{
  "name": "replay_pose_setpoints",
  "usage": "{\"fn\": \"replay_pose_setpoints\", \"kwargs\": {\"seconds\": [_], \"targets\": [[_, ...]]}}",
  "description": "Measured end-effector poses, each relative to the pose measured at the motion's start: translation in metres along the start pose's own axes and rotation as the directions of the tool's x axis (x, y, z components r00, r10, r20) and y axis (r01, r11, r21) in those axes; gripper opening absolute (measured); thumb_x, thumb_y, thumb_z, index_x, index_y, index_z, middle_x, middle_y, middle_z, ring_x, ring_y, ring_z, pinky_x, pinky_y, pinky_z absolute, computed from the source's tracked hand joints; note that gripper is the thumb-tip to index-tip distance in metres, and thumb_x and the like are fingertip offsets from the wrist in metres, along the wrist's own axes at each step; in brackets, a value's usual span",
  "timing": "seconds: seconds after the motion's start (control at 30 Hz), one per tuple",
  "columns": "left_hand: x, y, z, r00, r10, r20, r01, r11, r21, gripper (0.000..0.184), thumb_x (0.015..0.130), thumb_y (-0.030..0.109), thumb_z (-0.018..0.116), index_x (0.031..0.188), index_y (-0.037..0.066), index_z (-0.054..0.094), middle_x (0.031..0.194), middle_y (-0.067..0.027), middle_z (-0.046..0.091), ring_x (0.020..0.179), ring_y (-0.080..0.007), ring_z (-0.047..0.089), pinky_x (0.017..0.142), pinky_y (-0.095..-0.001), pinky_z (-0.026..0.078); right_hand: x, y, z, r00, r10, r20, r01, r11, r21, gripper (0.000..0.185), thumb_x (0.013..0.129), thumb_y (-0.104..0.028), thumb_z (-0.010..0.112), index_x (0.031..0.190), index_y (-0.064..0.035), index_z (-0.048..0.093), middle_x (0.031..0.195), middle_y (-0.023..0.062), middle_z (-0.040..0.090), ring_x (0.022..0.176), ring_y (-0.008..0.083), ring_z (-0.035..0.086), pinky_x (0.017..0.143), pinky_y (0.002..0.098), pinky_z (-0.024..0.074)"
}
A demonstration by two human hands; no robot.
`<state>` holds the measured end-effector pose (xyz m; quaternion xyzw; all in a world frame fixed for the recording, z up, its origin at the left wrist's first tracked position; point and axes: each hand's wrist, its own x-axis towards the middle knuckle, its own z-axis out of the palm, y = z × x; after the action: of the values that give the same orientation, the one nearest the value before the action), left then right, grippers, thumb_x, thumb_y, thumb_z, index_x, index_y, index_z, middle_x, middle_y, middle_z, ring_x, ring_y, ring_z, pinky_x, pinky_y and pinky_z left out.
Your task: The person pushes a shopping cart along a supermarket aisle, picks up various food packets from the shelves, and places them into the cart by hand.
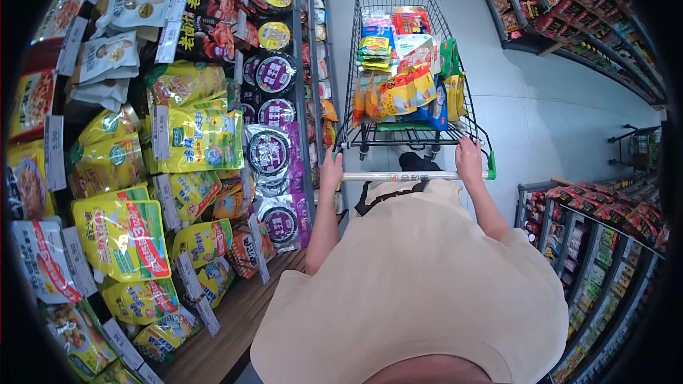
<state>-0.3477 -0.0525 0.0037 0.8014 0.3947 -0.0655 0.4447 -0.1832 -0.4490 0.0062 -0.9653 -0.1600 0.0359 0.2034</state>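
Observation:
A shopping cart point(352, 50) with a black wire basket and green corner trim stands in front of me. Across its near side runs a pale handle point(398, 176). At the left end of this handle, my left hand point(331, 169) is closed on the cart. My right hand point(469, 157) grips near the handle's right end, beside a green corner piece. Inside the basket lie several packaged goods, among them a yellow and orange bag point(407, 92), a red pack point(411, 23) and a blue bag point(435, 110).
Close on my left, a shelf holds several yellow pouches point(121, 235), purple-lidded packs point(270, 153) and price tags point(160, 131). Shelves with red packets point(583, 7) stand at the far right, others point(605, 249) at the near right. Grey tiled floor point(519, 107) lies between.

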Motion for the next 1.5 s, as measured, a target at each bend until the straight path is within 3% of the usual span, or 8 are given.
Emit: {"fn": "replay_pose_setpoints", "kwargs": {"seconds": [0.03, 0.07, 0.13, 0.17, 0.47, 0.77, 1.13, 1.5], "targets": [[0.019, -0.046, 0.019, 0.978, 0.174, -0.115, -0.170, 0.985, 0.040, 0.042, 0.099, 0.027, 0.055, 0.137, 0.009, 0.052, 0.104, -0.0194, 0.068, 0.091, -0.0357, 0.069, 0.083, -0.0433, 0.052, -0.006, 0.001, 0.003, 0.998, -0.041, -0.053, 0.041, 0.999, 0.003, 0.025, 0.098, -0.012, 0.052, 0.115, 0.0011, 0.063, 0.117, 0.0195, 0.066, 0.120, 0.0354, 0.058, 0.111, 0.0520, 0.0358], [0.014, -0.045, 0.019, 0.978, 0.167, -0.126, -0.163, 0.986, 0.037, 0.042, 0.099, 0.027, 0.055, 0.137, 0.009, 0.052, 0.104, -0.0194, 0.068, 0.091, -0.0357, 0.069, 0.083, -0.0433, 0.052, -0.010, 0.003, 0.006, 0.991, -0.082, -0.107, 0.083, 0.997, 0.003, 0.026, 0.097, -0.012, 0.052, 0.117, 0.0006, 0.063, 0.119, 0.0187, 0.066, 0.120, 0.0352, 0.058, 0.112, 0.0508, 0.0363], [0.007, -0.038, 0.020, 0.997, 0.046, -0.065, -0.066, 0.935, -0.348, 0.038, 0.098, 0.019, 0.058, 0.133, 0.006, 0.055, 0.096, -0.0109, 0.067, 0.079, -0.0226, 0.069, 0.073, -0.0361, 0.054, -0.011, 0.005, 0.007, 0.984, -0.114, -0.137, 0.116, 0.993, 0.009, 0.026, 0.093, -0.011, 0.055, 0.115, -0.0006, 0.064, 0.121, 0.0172, 0.065, 0.119, 0.0337, 0.058, 0.110, 0.0494, 0.0393], [0.009, -0.035, 0.019, 0.997, 0.058, -0.044, -0.070, 0.927, -0.367, 0.033, 0.099, 0.011, 0.057, 0.131, 0.002, 0.056, 0.093, -0.0040, 0.066, 0.081, -0.0165, 0.069, 0.070, -0.0285, 0.053, -0.009, 0.005, 0.009, 0.991, -0.068, -0.115, 0.072, 0.997, 0.031, 0.026, 0.092, -0.010, 0.055, 0.114, -0.0007, 0.064, 0.121, 0.0170, 0.065, 0.119, 0.0330, 0.058, 0.110, 0.0491, 0.0393], [0.009, -0.018, 0.022, 0.996, -0.077, -0.032, 0.058, 0.912, -0.405, 0.026, 0.097, 0.012, 0.058, 0.121, 0.004, 0.063, 0.091, -0.0061, 0.066, 0.079, -0.0153, 0.069, 0.062, -0.0286, 0.048, 0.007, 0.003, -0.002, 0.994, -0.038, -0.102, 0.047, 0.995, 0.086, 0.027, 0.088, -0.005, 0.055, 0.114, -0.0013, 0.063, 0.120, 0.0169, 0.065, 0.116, 0.0353, 0.059, 0.111, 0.0484, 0.0388], [0.032, -0.002, 0.023, 0.993, -0.118, -0.022, 0.093, 0.873, -0.479, 0.024, 0.097, 0.012, 0.058, 0.119, 0.002, 0.064, 0.093, -0.0044, 0.067, 0.079, -0.0145, 0.068, 0.063, -0.0272, 0.049, 0.036, 0.001, -0.004, 0.995, -0.021, -0.098, 0.029, 0.997, 0.077, 0.028, 0.086, -0.005, 0.056, 0.112, -0.0004, 0.064, 0.117, 0.0168, 0.066, 0.113, 0.0329, 0.060, 0.110, 0.0479, 0.0392], [0.071, 0.013, 0.033, 0.999, -0.034, -0.036, 0.017, 0.917, -0.398, 0.029, 0.097, 0.014, 0.058, 0.122, 0.000, 0.063, 0.098, -0.0085, 0.067, 0.082, -0.0177, 0.069, 0.075, -0.0311, 0.053, 0.093, 0.008, -0.011, 0.995, -0.057, -0.080, 0.061, 0.997, 0.053, 0.028, 0.085, -0.005, 0.055, 0.112, -0.0010, 0.064, 0.115, 0.0164, 0.066, 0.111, 0.0329, 0.061, 0.110, 0.0470, 0.0386], [0.083, 0.065, 0.033, 0.989, -0.145, -0.020, 0.119, 0.875, -0.469, 0.034, 0.098, 0.012, 0.058, 0.129, -0.001, 0.058, 0.103, -0.0070, 0.067, 0.087, -0.0161, 0.069, 0.078, -0.0293, 0.051, 0.155, 0.023, -0.009, 0.992, -0.103, -0.072, 0.108, 0.991, 0.074, 0.028, 0.086, -0.005, 0.055, 0.112, -0.0012, 0.063, 0.116, 0.0164, 0.066, 0.113, 0.0332, 0.060, 0.111, 0.0469, 0.0378]]}}
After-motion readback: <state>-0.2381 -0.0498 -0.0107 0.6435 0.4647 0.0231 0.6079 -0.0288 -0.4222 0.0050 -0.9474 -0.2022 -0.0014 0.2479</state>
